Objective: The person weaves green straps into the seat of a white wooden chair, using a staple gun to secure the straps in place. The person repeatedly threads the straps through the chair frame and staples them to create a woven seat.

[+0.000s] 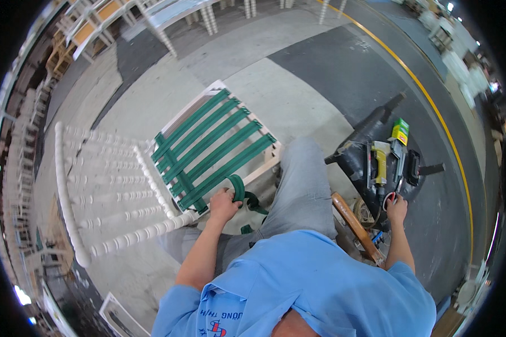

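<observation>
A white chair [123,228] with a turned-spindle back lies in front of me to the left. Green webbing [230,143] crosses its seat frame in several long strips, with shorter ones woven across near the back. My left hand [225,205] is closed on a loose webbing strap [236,189] at the near corner of the seat. Over on the right, my right hand [397,208] grips the looped handles of scissors [388,200] at the edge of a black-topped stool [357,163]. The fingertips are partly hidden there.
On the stool lie a yellow air stapler [381,165], a green-and-yellow box [400,131] and a black tool [413,167]. A wooden bar [357,227] slants beside my right leg. White furniture frames [180,14] stand at the back, and a yellow floor line [427,92] curves along the right.
</observation>
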Available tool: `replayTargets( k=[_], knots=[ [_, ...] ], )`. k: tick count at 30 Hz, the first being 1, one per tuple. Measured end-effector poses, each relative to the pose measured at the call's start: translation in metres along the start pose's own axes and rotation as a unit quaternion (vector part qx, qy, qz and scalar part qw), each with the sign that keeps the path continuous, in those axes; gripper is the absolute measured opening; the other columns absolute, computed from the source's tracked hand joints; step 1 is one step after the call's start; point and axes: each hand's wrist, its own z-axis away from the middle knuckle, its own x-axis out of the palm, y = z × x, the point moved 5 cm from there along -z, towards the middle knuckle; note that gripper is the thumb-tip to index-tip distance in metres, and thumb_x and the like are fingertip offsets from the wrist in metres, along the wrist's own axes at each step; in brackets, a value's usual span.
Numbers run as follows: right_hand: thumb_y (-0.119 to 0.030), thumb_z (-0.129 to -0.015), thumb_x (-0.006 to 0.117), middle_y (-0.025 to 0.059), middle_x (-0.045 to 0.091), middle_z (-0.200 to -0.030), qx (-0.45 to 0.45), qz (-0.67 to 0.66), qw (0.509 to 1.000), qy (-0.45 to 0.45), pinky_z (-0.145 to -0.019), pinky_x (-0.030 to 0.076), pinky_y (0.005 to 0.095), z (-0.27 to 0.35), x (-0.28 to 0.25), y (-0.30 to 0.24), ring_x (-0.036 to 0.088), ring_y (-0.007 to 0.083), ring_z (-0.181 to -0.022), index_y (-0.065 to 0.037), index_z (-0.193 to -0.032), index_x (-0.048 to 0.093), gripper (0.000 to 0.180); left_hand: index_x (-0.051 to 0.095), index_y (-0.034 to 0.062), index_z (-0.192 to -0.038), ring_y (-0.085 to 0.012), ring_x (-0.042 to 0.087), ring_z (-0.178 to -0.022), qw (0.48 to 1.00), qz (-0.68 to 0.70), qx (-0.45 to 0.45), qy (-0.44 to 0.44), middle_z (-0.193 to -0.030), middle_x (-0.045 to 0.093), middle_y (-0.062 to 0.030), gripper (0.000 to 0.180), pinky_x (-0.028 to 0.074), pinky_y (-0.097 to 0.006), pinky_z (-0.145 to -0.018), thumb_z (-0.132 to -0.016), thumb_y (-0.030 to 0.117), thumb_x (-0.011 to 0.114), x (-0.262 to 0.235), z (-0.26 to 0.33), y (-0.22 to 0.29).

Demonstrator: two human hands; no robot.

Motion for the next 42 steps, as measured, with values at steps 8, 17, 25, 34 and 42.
replayTargets(
  k=[8,17,25,34,42],
  knots=[
    [-0.020,-0.094,0.076,0.0209,0.063,-0.126,-0.173,-0.143,0.972,0.069,-0.095,0.053,0.0417,0.036,-0.012,-0.100,0.066,0.0347,-0.106,-0.005,-0.137,0.065,0.047,0.074,-0.0018,-0.109,-0.0224,0.075,-0.093,0.955,0.292,-0.044,0.019,-0.100,0.079,-0.0132,0.027,0.057,-0.039,-0.083,-0.094,0.021,0.077,-0.080,0.056,-0.014],
    [-0.018,-0.094,0.078,0.0084,0.074,-0.118,-0.448,-0.444,0.656,-0.414,-0.096,0.054,0.0350,0.181,0.003,-0.382,0.070,0.0201,-0.106,-0.008,-0.133,0.070,0.041,0.063,-0.0004,-0.128,-0.0200,0.074,-0.103,0.780,0.605,0.079,0.140,-0.112,0.077,-0.0131,0.024,0.061,-0.037,-0.093,-0.108,0.012,0.061,-0.205,0.070,0.065],
    [-0.030,-0.100,0.072,0.0133,0.078,-0.098,-0.528,-0.255,0.510,-0.630,-0.089,0.054,0.0367,0.323,0.032,-0.418,0.072,0.0235,-0.094,-0.006,-0.116,0.076,0.030,0.061,0.0015,-0.128,-0.0236,0.076,-0.096,0.651,0.737,-0.037,0.177,-0.114,0.076,-0.0151,0.025,0.064,-0.038,-0.080,-0.112,0.017,0.052,-0.174,0.068,0.046],
    [-0.018,-0.098,0.075,0.0129,0.072,-0.122,-0.497,-0.299,0.647,-0.495,-0.093,0.055,0.0339,0.210,0.017,-0.388,0.069,0.0213,-0.108,0.000,-0.133,0.068,0.040,0.056,-0.0062,-0.131,-0.0260,0.074,-0.089,0.426,0.855,-0.273,-0.113,-0.117,0.073,-0.0188,0.029,0.065,-0.041,-0.083,-0.112,0.011,0.043,0.009,0.038,0.033],
    [-0.010,-0.103,0.068,0.0064,0.073,-0.114,-0.310,-0.414,0.693,-0.502,-0.088,0.055,0.0290,0.149,0.031,-0.401,0.067,0.0135,-0.096,0.001,-0.133,0.067,0.032,0.045,-0.0100,-0.132,-0.0370,0.070,-0.101,0.361,0.878,-0.315,0.018,-0.121,0.063,-0.0267,0.032,0.063,-0.053,-0.092,-0.104,0.004,0.045,0.038,-0.047,0.039]
  ],
)
